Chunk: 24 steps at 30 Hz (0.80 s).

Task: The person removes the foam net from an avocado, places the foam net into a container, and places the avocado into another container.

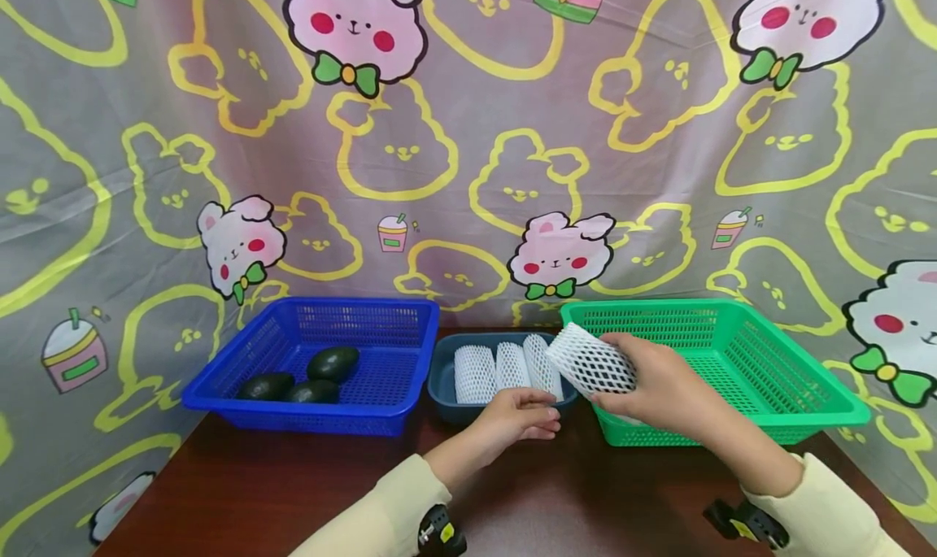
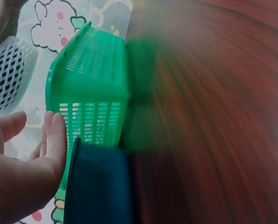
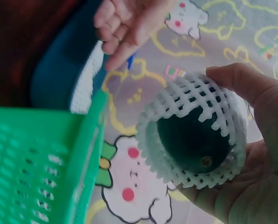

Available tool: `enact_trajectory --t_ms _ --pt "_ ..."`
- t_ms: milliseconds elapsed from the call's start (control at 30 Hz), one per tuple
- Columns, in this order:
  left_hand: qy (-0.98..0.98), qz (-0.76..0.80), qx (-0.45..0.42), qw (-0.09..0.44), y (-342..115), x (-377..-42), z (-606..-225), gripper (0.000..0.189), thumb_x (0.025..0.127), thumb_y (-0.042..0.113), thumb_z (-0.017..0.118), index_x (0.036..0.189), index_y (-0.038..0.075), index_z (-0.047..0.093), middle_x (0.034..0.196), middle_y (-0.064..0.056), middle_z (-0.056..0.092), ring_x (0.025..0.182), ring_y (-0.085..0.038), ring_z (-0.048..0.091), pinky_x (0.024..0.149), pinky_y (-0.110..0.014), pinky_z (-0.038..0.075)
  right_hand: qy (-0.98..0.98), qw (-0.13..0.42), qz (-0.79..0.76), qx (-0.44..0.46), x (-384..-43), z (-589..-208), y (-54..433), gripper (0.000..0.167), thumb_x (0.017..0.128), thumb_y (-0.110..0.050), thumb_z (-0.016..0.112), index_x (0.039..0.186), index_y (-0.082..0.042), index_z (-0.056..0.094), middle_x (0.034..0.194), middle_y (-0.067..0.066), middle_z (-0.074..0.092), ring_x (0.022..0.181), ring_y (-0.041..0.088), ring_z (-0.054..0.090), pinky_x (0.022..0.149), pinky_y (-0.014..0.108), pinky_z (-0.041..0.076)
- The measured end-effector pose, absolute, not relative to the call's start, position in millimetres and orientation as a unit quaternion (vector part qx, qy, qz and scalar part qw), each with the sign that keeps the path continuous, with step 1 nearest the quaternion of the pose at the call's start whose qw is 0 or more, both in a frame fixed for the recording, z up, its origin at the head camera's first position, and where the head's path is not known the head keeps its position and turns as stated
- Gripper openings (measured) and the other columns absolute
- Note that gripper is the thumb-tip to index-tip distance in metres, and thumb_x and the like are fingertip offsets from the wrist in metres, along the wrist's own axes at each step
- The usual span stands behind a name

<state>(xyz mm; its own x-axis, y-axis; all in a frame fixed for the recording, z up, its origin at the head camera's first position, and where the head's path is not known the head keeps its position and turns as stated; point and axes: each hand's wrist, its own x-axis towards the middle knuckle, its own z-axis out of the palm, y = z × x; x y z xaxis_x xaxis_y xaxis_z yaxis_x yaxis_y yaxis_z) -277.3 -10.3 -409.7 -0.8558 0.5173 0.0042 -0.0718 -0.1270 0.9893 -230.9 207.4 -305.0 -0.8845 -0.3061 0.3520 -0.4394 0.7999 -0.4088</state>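
My right hand [image 1: 662, 382] grips an avocado [image 3: 190, 140] wrapped in a white foam net sleeve [image 1: 591, 362], raised at the left rim of the green basket [image 1: 739, 419]. In the right wrist view the avocado's stem end shows through the sleeve's open mouth. My left hand [image 1: 508, 419] holds nothing, its fingers loosely bent in front of the dark teal tray [image 1: 446, 411]. Several white foam net sleeves [image 1: 474, 374] lie side by side in that tray.
To the left stands a blue basket [image 1: 307, 419] with dark green avocados [image 1: 333, 365] in it. The baskets and tray rest on a dark red-brown wooden table [image 1: 512, 500]. Behind them hangs a patterned cloth [image 1: 468, 215].
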Motion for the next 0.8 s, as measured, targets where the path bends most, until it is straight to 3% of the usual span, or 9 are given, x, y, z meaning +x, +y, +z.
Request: enact_trajectory --t_ms 233,467,600,700,800 --pt "0.662 0.701 0.199 0.173 -40 -271 -409 0.034 0.093 0.002 0.062 0.122 -0.015 0.055 0.104 -0.022 0.066 0.096 -0.038 0.066 0.081 -0.044 0.054 -0.927 0.162 0.248 0.229 -223 -320 192 0.070 0.070 -0.034 0.088 0.126 -0.004 0.056 0.110 0.006 0.062 0.087 0.018 0.058 0.070 0.034 0.053" --pt "0.701 0.661 0.236 0.125 -65 -266 -408 0.031 0.092 0.003 0.063 0.118 -0.014 0.059 0.097 -0.019 0.066 0.085 -0.020 0.066 0.082 -0.049 0.053 -0.926 0.154 0.242 0.247 -222 -334 182 0.075 0.069 -0.031 0.088 0.131 -0.005 0.053 0.116 0.004 0.061 0.095 0.016 0.057 0.078 0.037 0.052" --pt "0.728 0.629 0.257 0.091 -79 -263 -406 0.029 0.091 0.005 0.066 0.115 -0.011 0.062 0.092 -0.010 0.067 0.086 -0.030 0.067 0.079 -0.049 0.054 -0.924 0.141 0.242 0.262 -222 -341 176 0.077 0.070 -0.031 0.087 0.133 -0.006 0.051 0.121 0.003 0.059 0.101 0.016 0.057 0.082 0.038 0.052" --pt "0.748 0.605 0.262 0.071 -88 -260 -406 0.028 0.090 0.007 0.067 0.113 -0.008 0.064 0.092 -0.010 0.068 0.086 -0.035 0.066 0.075 -0.043 0.056 -0.922 0.134 0.239 0.272 -223 -346 173 0.077 0.070 -0.032 0.087 0.134 -0.008 0.051 0.124 0.002 0.059 0.104 0.016 0.057 0.085 0.039 0.052" --pt "0.763 0.587 0.268 0.048 -96 -258 -409 0.026 0.090 0.007 0.068 0.111 -0.006 0.065 0.093 -0.009 0.068 0.083 -0.024 0.066 0.071 -0.031 0.055 -0.920 0.125 0.240 0.284 -224 -351 170 0.076 0.070 -0.031 0.087 0.133 -0.009 0.051 0.125 0.001 0.058 0.105 0.014 0.056 0.087 0.039 0.051"
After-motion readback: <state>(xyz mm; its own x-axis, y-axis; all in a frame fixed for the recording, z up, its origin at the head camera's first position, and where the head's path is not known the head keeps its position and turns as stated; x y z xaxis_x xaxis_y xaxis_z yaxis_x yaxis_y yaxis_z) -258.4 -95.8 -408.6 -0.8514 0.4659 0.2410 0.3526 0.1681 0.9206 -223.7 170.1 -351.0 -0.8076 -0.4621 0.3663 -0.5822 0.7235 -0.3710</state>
